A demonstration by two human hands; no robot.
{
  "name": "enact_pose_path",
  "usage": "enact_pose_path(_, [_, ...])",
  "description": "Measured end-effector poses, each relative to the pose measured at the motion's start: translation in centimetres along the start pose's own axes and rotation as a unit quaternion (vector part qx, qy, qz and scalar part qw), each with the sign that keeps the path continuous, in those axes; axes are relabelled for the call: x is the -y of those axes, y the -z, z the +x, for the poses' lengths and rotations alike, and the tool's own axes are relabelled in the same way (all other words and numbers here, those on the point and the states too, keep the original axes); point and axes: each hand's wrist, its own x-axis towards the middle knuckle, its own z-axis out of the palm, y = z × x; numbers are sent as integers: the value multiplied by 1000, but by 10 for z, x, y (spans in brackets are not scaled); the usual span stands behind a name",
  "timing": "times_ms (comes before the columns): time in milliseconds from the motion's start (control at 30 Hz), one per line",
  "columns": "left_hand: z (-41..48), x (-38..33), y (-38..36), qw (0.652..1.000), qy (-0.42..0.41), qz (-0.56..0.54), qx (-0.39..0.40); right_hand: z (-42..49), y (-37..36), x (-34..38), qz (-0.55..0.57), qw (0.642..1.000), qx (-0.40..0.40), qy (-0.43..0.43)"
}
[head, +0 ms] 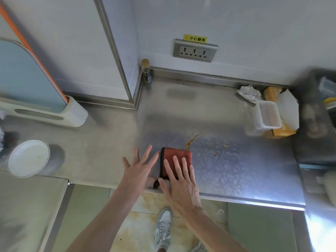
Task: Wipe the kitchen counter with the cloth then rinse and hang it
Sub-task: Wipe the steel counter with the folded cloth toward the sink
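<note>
- Your right grip (181,184) lies flat on the cloth (175,154), fingers straight and a little apart, clamped on nothing. You press with palm and fingers rather than pinching, which suits a wiping stroke.
- Your left grip (138,170) sits just beside the right one, on its left, fingers fanned apart and holding nothing. Whether it touches the worktop (236,171) or floats over it, I cannot tell. It reads as a steadying hand kept off the cloth's path.
- Under your right fingers the cloth is red-brown and folded to a small square with a black edge. Its loop (156,183) trails by your right thumb, near the worktop's front edge. Folded like this, it makes a thick pad under the palm.
- Just beyond your right fingertips, at the cloth's far corner, sits an orange-brown sauce streak (190,142). Smaller spots (225,147) lie farther out to the right. The wiping looks barely begun, and rinsing and hanging are yet to come.
- Your next stroke likely needs to go away from you and rightward through the streak. Keep the pressure even so the sauce is gathered, not smeared.
- Well beyond the right grip, towards the wall, stand a clear tub (267,115) and crumpled foil (249,93). End the sweep short of them.
- Well off to the left of the left grip sits a white bowl (29,158).
</note>
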Motion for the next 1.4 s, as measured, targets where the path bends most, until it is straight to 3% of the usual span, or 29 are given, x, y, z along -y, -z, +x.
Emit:
enact_pose_path(467, [29, -11, 27, 999, 15, 17, 48, 148, 62, -81, 31, 997, -23, -59])
enact_pose_path(667, [31, -12, 28, 998, 26, 11, 53, 49, 25, -68, 33, 996, -81, 10])
enact_pose_path(800, [30, -16, 32, 998, 33, 31, 50, -40, 1, -63, 47, 992, -113, 25])
enact_pose_path(900, [30, -21, 34, 996, 40, 70, 40, -59, -11, -66, 4, 991, -129, 21])
enact_pose_path(1067, [30, -26, 31, 994, 53, 94, 23, 5, 7, -78, -41, 995, -87, -22])
enact_pose_path(1267, [30, -32, 28, 991, 69, 117, 6, 118, 48, -105, 1, 994, -79, -73])
enact_pose_path(1400, [31, -34, 30, 989, 68, 128, 2, 166, 76, -122, 22, 994, -17, -102])
